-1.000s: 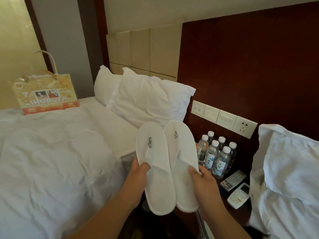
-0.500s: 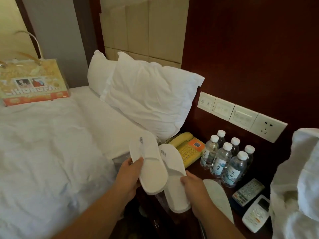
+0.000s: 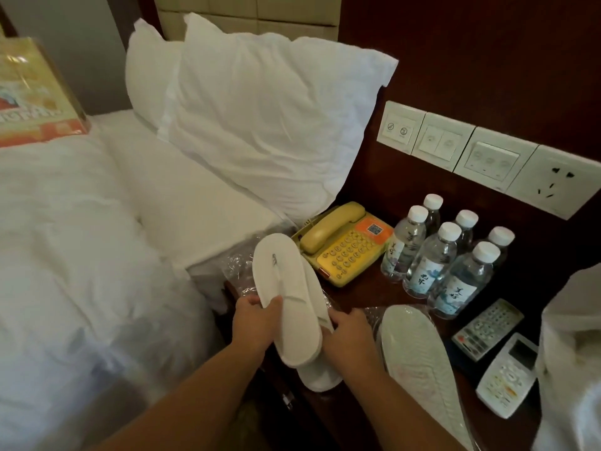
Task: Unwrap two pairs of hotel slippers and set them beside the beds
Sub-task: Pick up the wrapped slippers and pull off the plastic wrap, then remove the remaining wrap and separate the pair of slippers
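Observation:
I hold two white unwrapped slippers above the near edge of the dark nightstand (image 3: 361, 294). My left hand (image 3: 257, 320) grips the upper slipper (image 3: 286, 294) by its left side, thumb on top. My right hand (image 3: 344, 333) grips the lower slipper (image 3: 320, 377), which lies mostly hidden under the first. A second pair of slippers (image 3: 419, 362), sole up and in clear plastic wrap, lies on the nightstand to the right of my right hand. Crumpled clear plastic wrap (image 3: 239, 271) sits beside the left bed (image 3: 81, 239).
On the nightstand stand a yellow telephone (image 3: 344, 245), several water bottles (image 3: 445, 258) and two remote controls (image 3: 487, 327). White pillows (image 3: 266, 115) lean on the headboard. A gift bag (image 3: 35, 96) rests on the left bed. The right bed's bedding (image 3: 572, 369) is at the right edge.
My view has tilted down and moved closer to the nightstand. Both hands have lowered the slippers and slid one over the other, from side by side to stacked.

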